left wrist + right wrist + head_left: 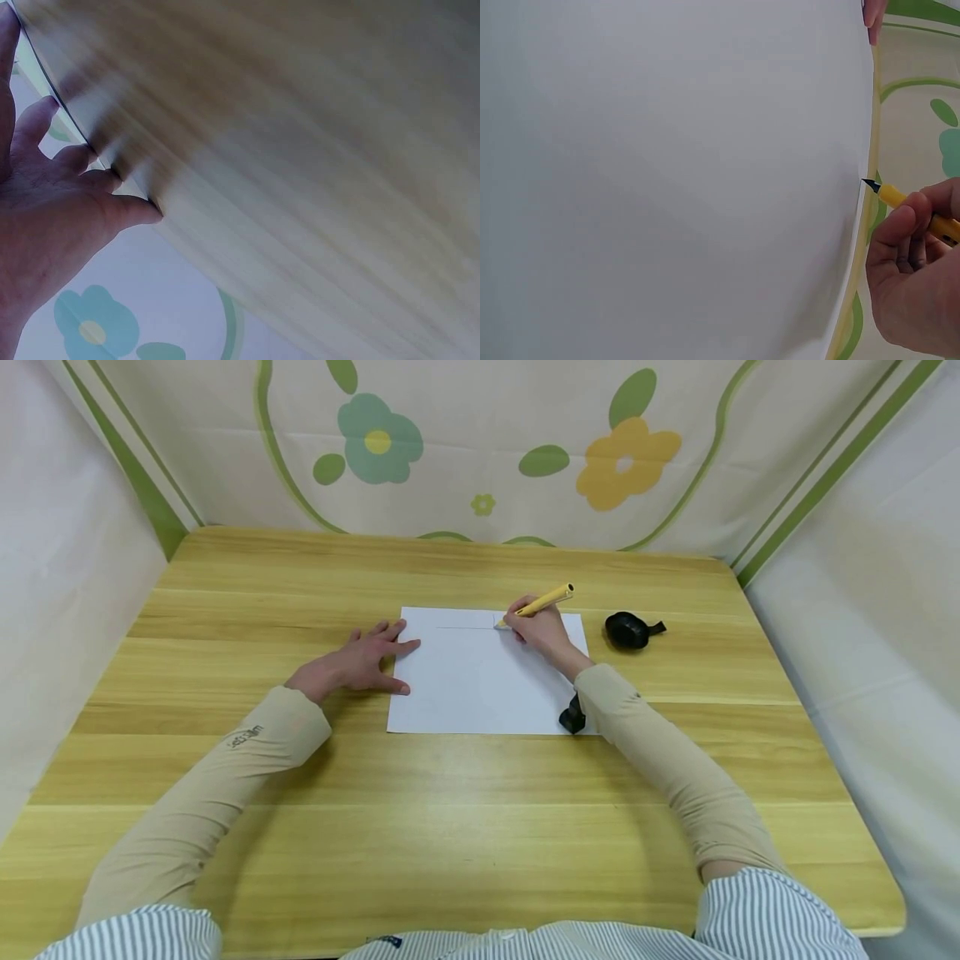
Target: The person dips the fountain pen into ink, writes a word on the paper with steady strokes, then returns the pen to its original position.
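Wood-grain table point(465, 835), paper point(472, 685), flowered cloth point(480, 452)

Tilted yellow pen point(547, 600), nib point(870, 184) on white paper point(476, 681), thin dark line point(465, 627)

Wood-grain table point(450, 835) is spanning the scene. White paper point(472, 685) is lying flat at mid-table; black rounded object point(627, 631) is sitting right of paper's far half.
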`<state>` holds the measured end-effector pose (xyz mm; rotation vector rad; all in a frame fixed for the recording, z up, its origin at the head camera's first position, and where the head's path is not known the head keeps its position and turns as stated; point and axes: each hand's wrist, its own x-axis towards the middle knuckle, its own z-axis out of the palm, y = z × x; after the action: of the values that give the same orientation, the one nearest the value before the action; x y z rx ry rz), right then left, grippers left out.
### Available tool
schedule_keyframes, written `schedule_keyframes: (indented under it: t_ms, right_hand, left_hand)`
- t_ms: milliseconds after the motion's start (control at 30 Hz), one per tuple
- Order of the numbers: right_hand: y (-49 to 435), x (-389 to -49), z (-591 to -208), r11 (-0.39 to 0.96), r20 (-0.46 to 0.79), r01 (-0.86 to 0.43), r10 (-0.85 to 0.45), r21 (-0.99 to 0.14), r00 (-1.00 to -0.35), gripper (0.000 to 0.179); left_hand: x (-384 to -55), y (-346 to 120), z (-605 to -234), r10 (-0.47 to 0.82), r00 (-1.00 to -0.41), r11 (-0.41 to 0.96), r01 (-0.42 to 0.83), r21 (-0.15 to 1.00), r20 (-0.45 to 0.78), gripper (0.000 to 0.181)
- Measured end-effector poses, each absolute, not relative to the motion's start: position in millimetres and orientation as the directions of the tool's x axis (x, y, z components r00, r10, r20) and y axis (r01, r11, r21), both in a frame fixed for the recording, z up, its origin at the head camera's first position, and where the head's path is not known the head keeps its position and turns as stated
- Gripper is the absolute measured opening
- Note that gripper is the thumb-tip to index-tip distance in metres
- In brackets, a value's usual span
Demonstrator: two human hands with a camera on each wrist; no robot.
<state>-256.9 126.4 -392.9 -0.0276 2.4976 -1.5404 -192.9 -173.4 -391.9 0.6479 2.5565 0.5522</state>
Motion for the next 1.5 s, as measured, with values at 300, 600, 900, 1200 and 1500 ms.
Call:
schedule_keyframes:
  t_ms: [300, 600, 900, 1200, 1500]
  right_hand:
    - [127.2, -253.2, -391.6, 0.436, -0.167, 0.098, -0.122, -0.894, -0.978, 0.007]
    - [127.1, -250.6, -390.0, 0.428, -0.176, 0.101, -0.140, -0.898, -0.974, 0.007]
    - [127.9, -249.3, -391.2, 0.439, -0.177, 0.094, -0.151, -0.893, -0.973, 0.008]
    - [127.7, -246.2, -393.1, 0.448, -0.191, 0.101, -0.161, -0.889, -0.968, 0.009]
    - [127.5, -241.3, -394.0, 0.445, -0.204, 0.112, -0.166, -0.889, -0.965, 0.008]
  left_hand:
    - [-192.1, -172.2, -389.7, 0.524, -0.791, 0.809, 0.347, 0.474, -0.315, 0.081]
    - [-194.1, -173.5, -391.1, 0.520, -0.793, 0.812, 0.345, 0.471, -0.316, 0.082]
    - [-194.7, -173.0, -389.0, 0.519, -0.794, 0.815, 0.346, 0.465, -0.319, 0.082]
    - [-194.1, -173.3, -388.5, 0.523, -0.793, 0.813, 0.354, 0.463, -0.313, 0.082]
    - [-192.5, -172.6, -389.7, 0.527, -0.790, 0.807, 0.350, 0.475, -0.314, 0.082]
